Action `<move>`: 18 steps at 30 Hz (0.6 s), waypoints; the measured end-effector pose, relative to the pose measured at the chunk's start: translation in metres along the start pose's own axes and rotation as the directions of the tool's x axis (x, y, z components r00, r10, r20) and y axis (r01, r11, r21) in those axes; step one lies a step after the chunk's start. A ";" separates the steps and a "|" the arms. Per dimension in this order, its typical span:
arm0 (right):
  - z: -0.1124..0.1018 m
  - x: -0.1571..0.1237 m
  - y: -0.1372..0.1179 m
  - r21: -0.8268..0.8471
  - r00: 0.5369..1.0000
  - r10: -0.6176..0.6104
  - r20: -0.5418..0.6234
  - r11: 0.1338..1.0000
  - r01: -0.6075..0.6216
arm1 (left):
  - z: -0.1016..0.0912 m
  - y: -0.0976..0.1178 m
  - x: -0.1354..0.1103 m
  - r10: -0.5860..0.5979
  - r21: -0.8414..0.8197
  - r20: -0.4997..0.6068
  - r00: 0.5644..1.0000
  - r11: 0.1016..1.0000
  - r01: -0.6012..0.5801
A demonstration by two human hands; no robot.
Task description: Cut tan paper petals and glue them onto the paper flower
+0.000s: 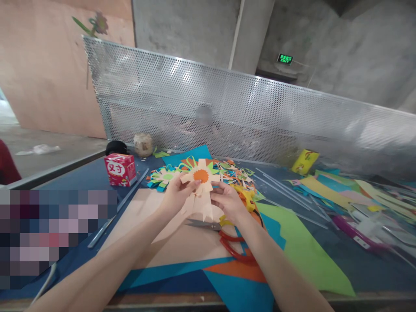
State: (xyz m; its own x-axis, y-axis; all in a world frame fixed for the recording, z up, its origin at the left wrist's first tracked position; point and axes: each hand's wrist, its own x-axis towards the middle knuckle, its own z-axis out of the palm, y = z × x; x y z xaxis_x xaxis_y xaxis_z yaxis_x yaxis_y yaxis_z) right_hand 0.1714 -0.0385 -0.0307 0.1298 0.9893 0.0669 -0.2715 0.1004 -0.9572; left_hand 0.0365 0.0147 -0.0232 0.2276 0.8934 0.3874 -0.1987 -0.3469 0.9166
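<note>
Both hands hold up a pale peach paper flower (201, 184) with an orange round centre and long cut petals. My left hand (175, 193) pinches its left side. My right hand (227, 200) grips its lower right petals. Under the hands lie red-handled scissors (224, 236) on a tan paper sheet (169, 242). A yellow glue gun (247, 197) lies just right of my right hand.
A red box (120, 169) stands at the left. Paper scraps and cut flowers (234, 171) pile behind the hands. Green (302, 247), blue and orange sheets cover the table. Clear sticks (286, 190) lie at the right. A perforated metal screen (227, 112) runs along the back.
</note>
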 end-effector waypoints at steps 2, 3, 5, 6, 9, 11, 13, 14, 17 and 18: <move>0.000 0.000 0.001 -0.061 1.000 -0.024 0.001 0.998 0.024 | 0.000 0.002 0.001 -0.019 -0.038 -0.006 1.000 0.999 0.019; 0.000 0.001 0.001 -0.085 1.000 -0.030 0.004 0.996 0.030 | 0.000 0.002 0.001 -0.027 -0.057 -0.002 1.000 0.998 0.027; 0.000 0.002 -0.001 -0.144 0.999 -0.046 0.013 0.988 0.048 | -0.001 0.002 0.002 -0.035 -0.103 0.015 0.999 0.994 0.036; -0.002 0.002 -0.004 -0.190 0.998 -0.063 0.006 0.980 0.063 | -0.002 0.001 0.003 -0.036 -0.126 0.018 0.999 0.991 0.038; -0.017 0.000 -0.021 -0.344 0.985 -0.157 -0.067 0.931 0.125 | -0.007 -0.005 0.005 -0.039 -0.181 0.012 0.999 0.983 0.041; -0.037 -0.006 -0.035 -0.430 0.966 -0.220 -0.132 0.891 0.145 | -0.011 -0.009 0.008 -0.053 -0.189 0.004 0.999 0.981 0.053; -0.062 -0.018 -0.044 -0.774 0.922 -0.361 -0.139 0.620 0.126 | -0.014 -0.012 0.010 -0.089 -0.181 -0.017 0.996 0.980 0.084; -0.075 -0.025 -0.046 -0.901 0.896 -0.434 -0.093 0.420 0.111 | -0.014 -0.013 0.011 -0.111 -0.175 -0.031 0.993 0.979 0.104; -0.104 -0.048 -0.041 -0.998 0.907 -0.418 -0.045 -0.031 -0.063 | -0.014 -0.013 0.012 -0.156 -0.168 -0.050 0.986 0.975 0.146; -0.110 -0.054 -0.038 -0.987 0.936 -0.351 -0.041 -0.128 -0.092 | -0.014 -0.013 0.013 -0.160 -0.168 -0.044 0.986 0.974 0.151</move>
State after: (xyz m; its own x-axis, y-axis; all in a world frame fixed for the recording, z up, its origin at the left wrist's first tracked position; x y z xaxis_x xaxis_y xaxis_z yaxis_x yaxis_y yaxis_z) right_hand 0.2795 -0.1076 -0.0293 0.2560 0.8860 0.3866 0.9647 -0.2084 -0.1612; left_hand 0.0291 0.0344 -0.0317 0.2147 0.9490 0.2310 -0.3191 -0.1554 0.9349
